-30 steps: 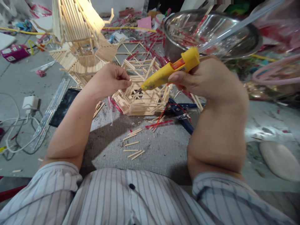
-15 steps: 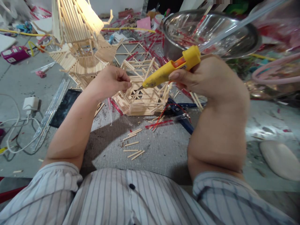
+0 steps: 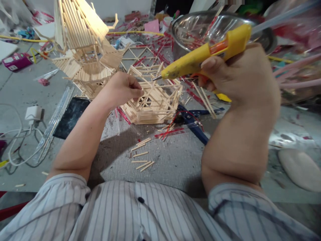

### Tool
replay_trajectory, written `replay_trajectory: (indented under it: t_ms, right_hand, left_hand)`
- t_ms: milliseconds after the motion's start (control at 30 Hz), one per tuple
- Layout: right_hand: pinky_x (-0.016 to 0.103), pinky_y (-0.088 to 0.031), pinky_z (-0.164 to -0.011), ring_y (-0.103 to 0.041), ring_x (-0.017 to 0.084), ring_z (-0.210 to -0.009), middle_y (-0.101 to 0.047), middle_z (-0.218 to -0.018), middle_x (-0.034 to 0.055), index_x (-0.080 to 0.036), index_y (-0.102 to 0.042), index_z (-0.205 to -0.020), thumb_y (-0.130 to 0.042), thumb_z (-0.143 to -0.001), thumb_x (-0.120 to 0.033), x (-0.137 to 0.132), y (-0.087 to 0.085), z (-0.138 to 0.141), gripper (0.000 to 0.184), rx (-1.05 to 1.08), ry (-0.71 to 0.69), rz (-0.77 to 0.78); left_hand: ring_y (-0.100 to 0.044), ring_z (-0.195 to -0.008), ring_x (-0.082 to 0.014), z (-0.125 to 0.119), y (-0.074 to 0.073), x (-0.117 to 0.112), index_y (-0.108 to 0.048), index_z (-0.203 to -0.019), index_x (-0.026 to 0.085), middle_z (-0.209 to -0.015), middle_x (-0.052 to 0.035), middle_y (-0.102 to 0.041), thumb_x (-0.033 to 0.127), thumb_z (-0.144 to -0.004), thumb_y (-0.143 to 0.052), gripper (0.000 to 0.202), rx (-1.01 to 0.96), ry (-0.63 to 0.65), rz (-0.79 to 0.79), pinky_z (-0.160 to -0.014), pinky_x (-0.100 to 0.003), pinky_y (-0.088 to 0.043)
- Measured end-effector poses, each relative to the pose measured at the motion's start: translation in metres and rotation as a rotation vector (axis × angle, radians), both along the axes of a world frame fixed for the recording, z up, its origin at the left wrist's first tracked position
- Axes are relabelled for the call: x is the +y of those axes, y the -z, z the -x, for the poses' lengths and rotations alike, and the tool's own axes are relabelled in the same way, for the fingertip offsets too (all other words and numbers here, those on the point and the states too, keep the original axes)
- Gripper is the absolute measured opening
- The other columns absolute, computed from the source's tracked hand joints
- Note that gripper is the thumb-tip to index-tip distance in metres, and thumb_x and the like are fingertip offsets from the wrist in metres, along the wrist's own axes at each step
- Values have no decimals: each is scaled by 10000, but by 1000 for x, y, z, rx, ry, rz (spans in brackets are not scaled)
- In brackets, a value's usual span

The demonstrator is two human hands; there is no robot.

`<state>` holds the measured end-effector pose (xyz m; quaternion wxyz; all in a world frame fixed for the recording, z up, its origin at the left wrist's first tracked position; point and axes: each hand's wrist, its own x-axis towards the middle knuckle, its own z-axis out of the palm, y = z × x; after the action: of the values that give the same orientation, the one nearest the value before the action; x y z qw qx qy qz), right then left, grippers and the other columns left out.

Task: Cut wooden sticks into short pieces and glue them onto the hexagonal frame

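My right hand (image 3: 235, 75) grips a yellow glue gun (image 3: 200, 57), its nozzle pointing left above a small frame of wooden sticks (image 3: 152, 100) that stands on the grey mat (image 3: 170, 157). My left hand (image 3: 122, 88) is closed in a pinch at the left side of the stick frame; what it pinches is too thin to make out. A clear glue stick juts from the back of the gun. Several loose short sticks (image 3: 142, 157) lie on the mat in front of me.
A tall stick tower (image 3: 82, 43) stands at the back left. A steel bowl (image 3: 200, 30) sits behind the gun. A black tablet (image 3: 71, 117), a white charger with cables (image 3: 32, 113), blue-handled pliers (image 3: 193, 124) and red scraps lie around.
My right hand has lifted the glue gun up and to the right, away from the stick frame. My left hand stays pinched at the frame.
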<state>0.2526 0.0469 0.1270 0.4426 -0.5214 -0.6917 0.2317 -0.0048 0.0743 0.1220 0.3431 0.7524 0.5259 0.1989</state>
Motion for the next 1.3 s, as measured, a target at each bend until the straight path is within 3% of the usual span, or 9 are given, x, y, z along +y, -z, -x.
replay_trajectory:
  t_ms: [233,733,1300]
  right_hand:
    - [251,-251,-345,-388,62,-375,-451,-464,-36,-215,-540,-637,-647,-512,-933,-1,-2,3,736,42,35,-11]
    - [257,-260,-342,-402,80,-374,-456,-462,-18,-199,-570,-655,-655,-560,-913,-5,-2,2,726,60,30,-51]
    - [289,-250,-381,-395,82,-413,-454,-495,-27,-227,-560,-684,-636,-505,-948,-2,-3,1,747,35,34,-21]
  left_hand:
    - [-406,-547,-64,-10,-3,-6,-712,-692,107,-540,29,-533,153,-738,-650,90,53,26,-43,-583,-241,-330]
    - [-477,-592,-94,-10,14,0,-673,-721,145,-554,24,-541,194,-730,-673,50,32,77,-125,-599,-256,-373]
    - [-496,-599,-104,-9,16,3,-686,-695,151,-542,30,-533,194,-710,-687,46,50,70,-111,-583,-263,-359]
